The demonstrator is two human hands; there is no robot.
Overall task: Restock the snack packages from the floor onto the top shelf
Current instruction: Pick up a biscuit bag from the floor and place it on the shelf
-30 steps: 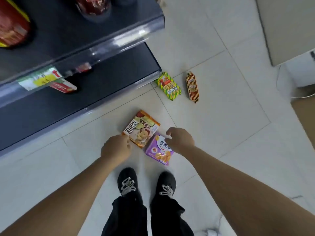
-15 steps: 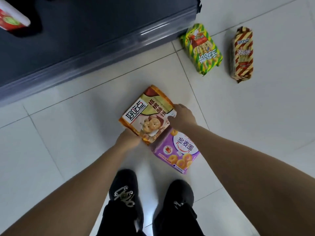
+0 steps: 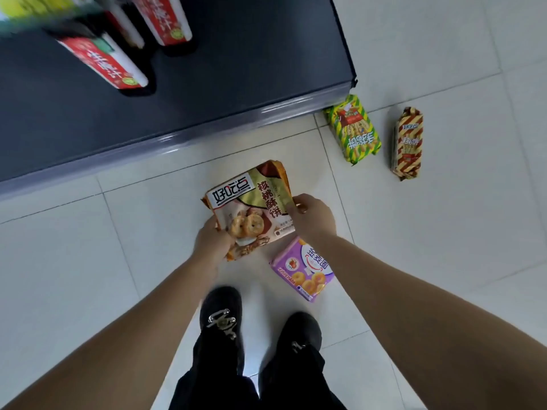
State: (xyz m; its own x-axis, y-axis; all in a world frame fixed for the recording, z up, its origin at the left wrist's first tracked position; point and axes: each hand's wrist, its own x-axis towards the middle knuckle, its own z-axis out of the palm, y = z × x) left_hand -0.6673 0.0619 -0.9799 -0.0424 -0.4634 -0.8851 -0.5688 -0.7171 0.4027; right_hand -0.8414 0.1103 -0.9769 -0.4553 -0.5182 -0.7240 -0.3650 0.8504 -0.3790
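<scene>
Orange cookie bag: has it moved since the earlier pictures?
Yes. The left hand and right hand grip the orange cookie bag, and it has come up off the floor, clear of the purple pack, which it touched before.

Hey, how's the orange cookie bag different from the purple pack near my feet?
The orange cookie bag is gripped at its edges by the left hand and right hand; the purple pack lies on the floor, in neither hand. The orange cookie bag looks larger than the purple pack. Both show round biscuits on the front.
</scene>
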